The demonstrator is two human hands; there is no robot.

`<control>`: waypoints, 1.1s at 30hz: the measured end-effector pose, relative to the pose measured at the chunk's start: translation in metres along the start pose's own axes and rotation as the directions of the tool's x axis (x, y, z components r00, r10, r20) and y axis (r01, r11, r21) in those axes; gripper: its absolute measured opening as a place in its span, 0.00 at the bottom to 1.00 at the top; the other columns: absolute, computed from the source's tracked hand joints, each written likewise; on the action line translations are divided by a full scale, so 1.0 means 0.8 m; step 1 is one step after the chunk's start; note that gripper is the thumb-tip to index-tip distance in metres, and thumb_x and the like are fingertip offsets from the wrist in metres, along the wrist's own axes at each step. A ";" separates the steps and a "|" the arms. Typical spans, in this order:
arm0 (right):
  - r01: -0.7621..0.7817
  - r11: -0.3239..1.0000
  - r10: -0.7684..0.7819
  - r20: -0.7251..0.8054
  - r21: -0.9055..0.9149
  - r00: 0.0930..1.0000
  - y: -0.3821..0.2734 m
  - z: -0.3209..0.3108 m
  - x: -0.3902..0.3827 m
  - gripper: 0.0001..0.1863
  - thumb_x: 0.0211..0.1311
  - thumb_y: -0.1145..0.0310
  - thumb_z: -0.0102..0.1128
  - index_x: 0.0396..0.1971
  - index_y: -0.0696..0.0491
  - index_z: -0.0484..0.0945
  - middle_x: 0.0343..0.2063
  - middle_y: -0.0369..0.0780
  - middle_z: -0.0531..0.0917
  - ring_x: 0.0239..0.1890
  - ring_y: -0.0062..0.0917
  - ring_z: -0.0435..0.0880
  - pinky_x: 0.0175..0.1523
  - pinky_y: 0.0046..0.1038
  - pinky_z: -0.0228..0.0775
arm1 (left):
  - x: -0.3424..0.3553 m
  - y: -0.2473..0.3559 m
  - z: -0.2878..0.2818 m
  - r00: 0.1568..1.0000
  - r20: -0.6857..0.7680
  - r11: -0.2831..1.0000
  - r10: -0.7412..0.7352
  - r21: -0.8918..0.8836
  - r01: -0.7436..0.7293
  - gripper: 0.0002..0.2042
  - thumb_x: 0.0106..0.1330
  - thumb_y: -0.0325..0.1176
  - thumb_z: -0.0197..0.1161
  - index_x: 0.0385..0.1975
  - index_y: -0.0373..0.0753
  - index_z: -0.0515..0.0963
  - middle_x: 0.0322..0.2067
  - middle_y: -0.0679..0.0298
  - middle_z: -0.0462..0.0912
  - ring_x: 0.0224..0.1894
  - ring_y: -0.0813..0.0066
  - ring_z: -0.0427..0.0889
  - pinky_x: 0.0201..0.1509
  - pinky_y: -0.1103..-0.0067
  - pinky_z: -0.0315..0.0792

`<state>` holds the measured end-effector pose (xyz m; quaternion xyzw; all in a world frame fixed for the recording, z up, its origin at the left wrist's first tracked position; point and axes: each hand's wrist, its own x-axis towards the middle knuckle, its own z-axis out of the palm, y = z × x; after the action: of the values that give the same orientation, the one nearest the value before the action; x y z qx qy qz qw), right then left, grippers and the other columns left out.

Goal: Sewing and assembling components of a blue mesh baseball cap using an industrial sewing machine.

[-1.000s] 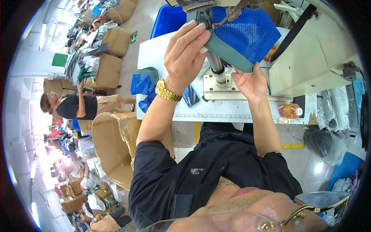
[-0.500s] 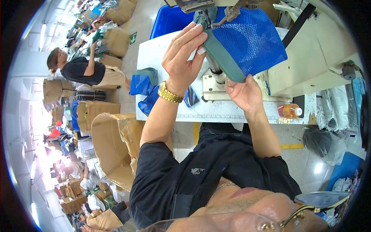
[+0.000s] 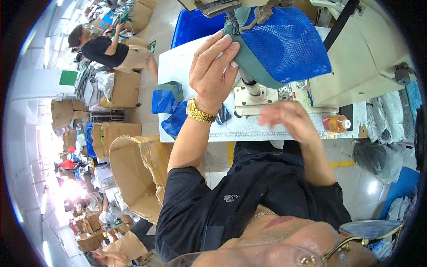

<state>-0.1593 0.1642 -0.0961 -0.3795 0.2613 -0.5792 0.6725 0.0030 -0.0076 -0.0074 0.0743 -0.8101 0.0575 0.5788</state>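
Left hand point(image 3: 214, 66) grips the blue mesh point(image 3: 291, 49) by its green edge point(image 3: 255, 66); right hand point(image 3: 293, 121), loosely open, hovers clear.

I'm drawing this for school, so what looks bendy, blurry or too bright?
Head view: the fisheye lens bends the room near its dark rim; head view: the right hand is blurry, the left hand clearer; head view: white glare washes out a patch at left.

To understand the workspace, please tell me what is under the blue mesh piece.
Below the green band of the blue mesh piece, a metal post and pale base plate show. The post's upper part is covered; whatever else lies directly beneath cannot be seen.
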 end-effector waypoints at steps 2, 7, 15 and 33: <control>0.131 0.905 -0.198 -0.128 -0.405 0.972 -0.028 -0.029 -0.040 0.15 0.67 0.64 0.59 0.47 0.58 0.79 0.42 0.44 0.84 0.45 0.25 0.83 0.48 0.26 0.75 | 0.005 0.004 0.002 1.000 -0.003 1.000 -0.005 0.002 0.005 0.17 0.47 0.17 0.67 0.38 0.36 0.86 0.43 0.59 0.84 0.50 0.60 0.83 0.53 0.71 0.79; 0.119 0.383 -0.823 -0.280 -0.916 0.495 -0.097 -0.027 -0.003 0.20 0.65 0.67 0.62 0.55 0.58 0.76 0.51 0.43 0.81 0.53 0.24 0.79 0.59 0.28 0.69 | 0.006 0.009 0.005 1.000 -0.023 0.999 -0.012 0.030 0.013 0.14 0.49 0.18 0.68 0.37 0.36 0.87 0.42 0.59 0.85 0.50 0.60 0.83 0.52 0.72 0.80; 0.159 0.519 -0.666 -0.280 -0.840 0.691 -0.079 -0.088 0.033 0.15 0.66 0.69 0.63 0.49 0.58 0.80 0.37 0.34 0.83 0.37 0.15 0.77 0.45 0.19 0.70 | 0.021 0.002 0.003 0.999 0.031 1.000 0.007 0.030 -0.007 0.14 0.48 0.18 0.68 0.37 0.37 0.86 0.42 0.60 0.85 0.48 0.62 0.84 0.52 0.73 0.80; 0.167 0.599 -0.612 -0.313 -0.783 0.726 -0.070 -0.014 -0.027 0.08 0.65 0.69 0.63 0.30 0.57 0.79 0.25 0.30 0.75 0.29 0.11 0.69 0.36 0.16 0.61 | 0.008 -0.003 0.009 0.999 -0.022 0.998 -0.026 -0.057 0.025 0.18 0.48 0.14 0.62 0.40 0.36 0.86 0.44 0.58 0.85 0.51 0.61 0.83 0.53 0.72 0.78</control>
<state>-0.2046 0.1809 -0.0588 -0.4716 0.5508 -0.6546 0.2139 -0.0052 -0.0114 -0.0036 0.0676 -0.8037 0.0280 0.5906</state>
